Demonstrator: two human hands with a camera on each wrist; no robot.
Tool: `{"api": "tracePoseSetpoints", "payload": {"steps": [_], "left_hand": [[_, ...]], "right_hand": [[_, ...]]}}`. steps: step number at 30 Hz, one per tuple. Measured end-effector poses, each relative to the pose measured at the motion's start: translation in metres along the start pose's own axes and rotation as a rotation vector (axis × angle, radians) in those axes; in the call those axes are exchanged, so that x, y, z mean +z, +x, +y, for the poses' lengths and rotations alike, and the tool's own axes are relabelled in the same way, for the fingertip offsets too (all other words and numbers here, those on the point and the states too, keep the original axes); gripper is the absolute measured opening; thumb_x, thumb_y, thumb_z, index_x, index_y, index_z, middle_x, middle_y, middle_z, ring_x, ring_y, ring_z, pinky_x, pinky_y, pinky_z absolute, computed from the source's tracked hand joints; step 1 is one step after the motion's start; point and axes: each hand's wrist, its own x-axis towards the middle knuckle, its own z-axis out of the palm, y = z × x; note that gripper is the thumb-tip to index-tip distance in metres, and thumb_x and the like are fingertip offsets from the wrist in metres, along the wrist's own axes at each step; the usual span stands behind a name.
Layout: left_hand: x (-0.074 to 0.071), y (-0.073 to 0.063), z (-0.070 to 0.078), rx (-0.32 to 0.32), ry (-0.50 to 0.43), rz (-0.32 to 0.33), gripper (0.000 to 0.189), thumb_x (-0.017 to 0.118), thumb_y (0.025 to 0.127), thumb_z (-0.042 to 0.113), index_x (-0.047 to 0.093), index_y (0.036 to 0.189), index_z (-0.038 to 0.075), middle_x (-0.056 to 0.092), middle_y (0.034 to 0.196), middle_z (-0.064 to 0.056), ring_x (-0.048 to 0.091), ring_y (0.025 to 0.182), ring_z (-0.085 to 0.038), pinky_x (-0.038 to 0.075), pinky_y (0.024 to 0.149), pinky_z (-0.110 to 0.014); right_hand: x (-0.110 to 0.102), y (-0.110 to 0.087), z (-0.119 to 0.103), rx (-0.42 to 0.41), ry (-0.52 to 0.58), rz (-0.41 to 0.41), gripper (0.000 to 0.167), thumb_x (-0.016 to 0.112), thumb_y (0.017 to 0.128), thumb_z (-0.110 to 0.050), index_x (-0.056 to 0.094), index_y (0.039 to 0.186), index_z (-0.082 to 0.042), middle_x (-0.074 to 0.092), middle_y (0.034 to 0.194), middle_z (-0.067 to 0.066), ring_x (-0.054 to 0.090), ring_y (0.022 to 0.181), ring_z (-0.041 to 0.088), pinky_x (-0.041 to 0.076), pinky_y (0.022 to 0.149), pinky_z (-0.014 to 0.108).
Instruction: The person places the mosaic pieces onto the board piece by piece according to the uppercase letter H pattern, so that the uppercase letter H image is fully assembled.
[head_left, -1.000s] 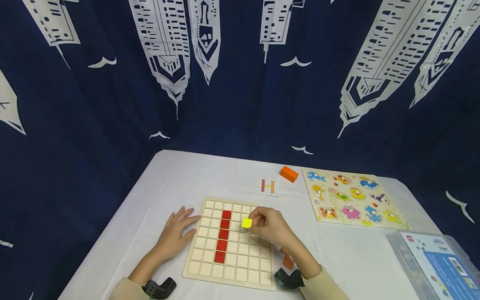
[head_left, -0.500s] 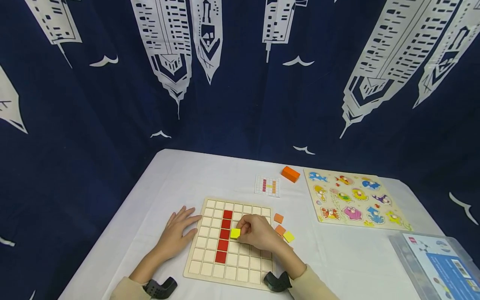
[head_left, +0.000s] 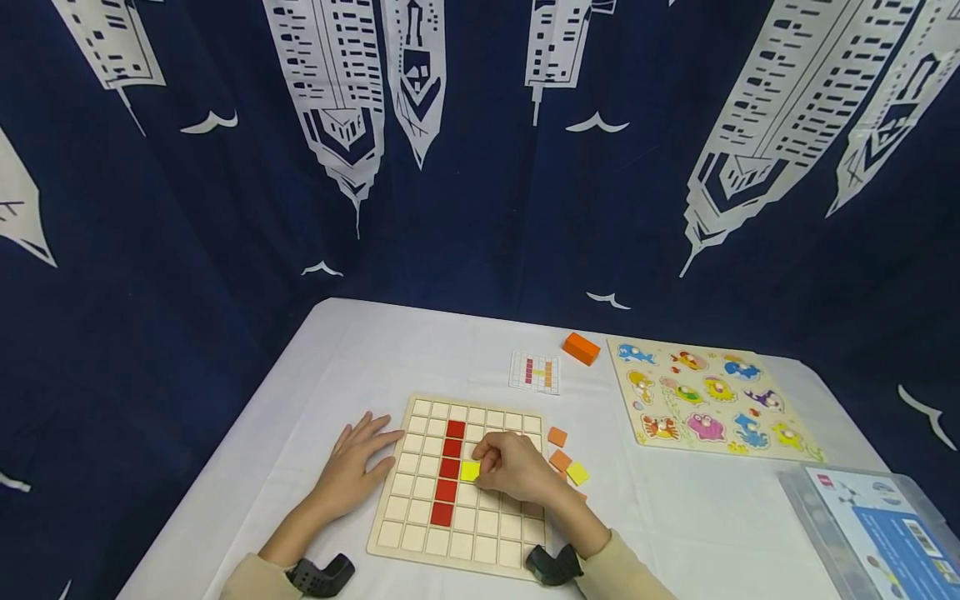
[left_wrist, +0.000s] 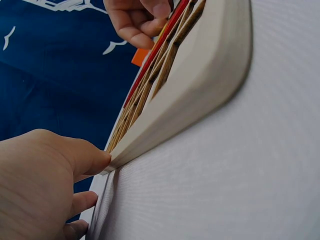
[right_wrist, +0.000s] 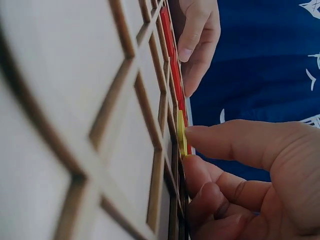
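A wooden grid board [head_left: 457, 571] lies on the table, with a column of red square tiles [head_left: 447, 468] set in its cells. Just right of the middle red tile, a yellow square tile [head_left: 469, 472] lies flat at a cell. My right hand [head_left: 513, 468] pinches that yellow tile at its right side; in the right wrist view the thumb [right_wrist: 200, 134] meets its face and the index finger is at its lower edge. With fingers spread, my left hand [head_left: 348, 467] rests at the board's left edge, its fingertip touching the rim in the left wrist view.
Loose orange tiles [head_left: 557, 437] and a yellow tile [head_left: 577, 473] lie right of the board. Behind it are a pattern card [head_left: 535, 372] and an orange block [head_left: 581, 348]. A sea-animal puzzle [head_left: 708, 400] and a clear plastic case [head_left: 862, 533] stand at the right.
My right hand has moved left and down over the board with the yellow tile, which now lies flat beside the red column. The left hand has stayed at the board's edge.
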Motion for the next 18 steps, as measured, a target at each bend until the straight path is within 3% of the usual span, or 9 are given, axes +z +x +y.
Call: {"api": "tracePoseSetpoints", "payload": {"steps": [8,15,18], "left_hand": [[0.001,0.002,0.003,0.001,-0.002,-0.008,0.037,0.068,0.089,0.008,0.065,0.125,0.007,0.048,0.146,-0.020,0.027,0.145,-0.045,0.011,0.117,-0.064],[0.000,0.001,0.003,-0.002,0.009,-0.013,0.038,0.067,0.089,0.008,0.065,0.126,0.008,0.048,0.146,-0.020,0.027,0.144,-0.046,0.011,0.117,-0.065],[-0.001,-0.001,0.002,-0.003,0.015,-0.008,0.038,0.067,0.088,0.008,0.065,0.126,0.009,0.049,0.146,-0.020,0.027,0.144,-0.046,0.011,0.117,-0.065]], "right_hand": [[-0.021,-0.011,-0.005,-0.019,0.032,0.018,0.024,0.078,0.079,-0.006,0.067,0.100,-0.003,0.061,0.074,-0.005,0.051,0.061,0.006,0.044,0.057,0.019],[-0.058,-0.033,0.005,-0.070,0.055,0.106,0.028,0.076,0.081,-0.006,0.066,0.108,-0.002,0.062,0.081,-0.003,0.051,0.070,0.007,0.045,0.059,0.020],[-0.072,-0.044,0.015,-0.045,0.052,0.163,0.029,0.076,0.080,-0.005,0.067,0.107,-0.003,0.061,0.081,-0.001,0.051,0.070,0.006,0.044,0.058,0.020]]}}
